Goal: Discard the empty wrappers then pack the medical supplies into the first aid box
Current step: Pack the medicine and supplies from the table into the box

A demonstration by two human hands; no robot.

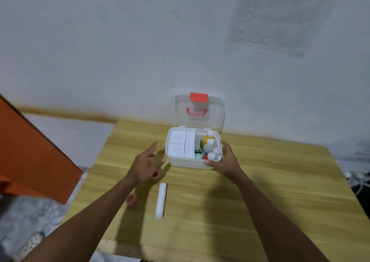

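While right hand [224, 161] cups first aid box [188, 162] corner, thumb in front | left hand [144, 161] fingers spread, hovering | gauze roll [161, 200] — nearside of left fingertips — light, soft; likely pinch mid-length.

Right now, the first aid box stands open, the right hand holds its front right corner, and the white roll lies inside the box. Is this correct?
The head view shows the white roll lying on the table, in front of the first aid box, not inside it. The rest holds: the box stands open and the right hand holds its front right corner.
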